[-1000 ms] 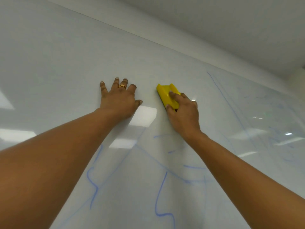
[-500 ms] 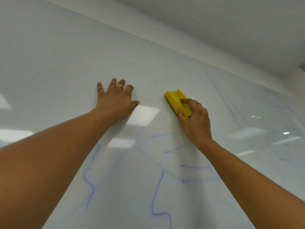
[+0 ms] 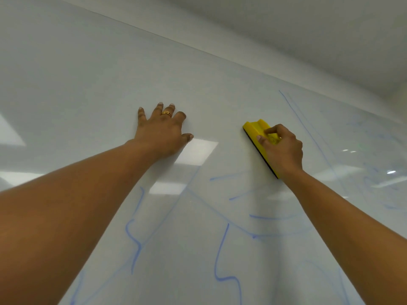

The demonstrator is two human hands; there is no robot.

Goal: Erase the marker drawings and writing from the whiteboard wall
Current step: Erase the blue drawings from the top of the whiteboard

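Looking up at the whiteboard wall (image 3: 88,84), filling nearly the whole view under a strip of ceiling. Reading as wiped clean across the upper left and through the band around both hands, so judging a fair share of the erasing as done. Leaving plenty to clear, though, going by the blue marker lines (image 3: 225,278): squiggles and long curves crossing the lower half between the forearms, short dashes just below the eraser, a long diagonal stroke rising at the right, and fainter scribbles smearing the far right edge. Bracing with the left hand (image 3: 160,133), laid flat on the bare board with fingers spread and straight, grasping nothing. Working with the right hand (image 3: 284,148), fingers and thumb curling over the yellow eraser (image 3: 253,128) and clamping it firmly. Pressing that eraser's dark underside against the board, tilted, well apart from the left hand, just left of the diagonal stroke and touching none of the ink. Probably heading for the diagonal or the dashes. Wearing a gold ring (image 3: 166,113) on one left finger.
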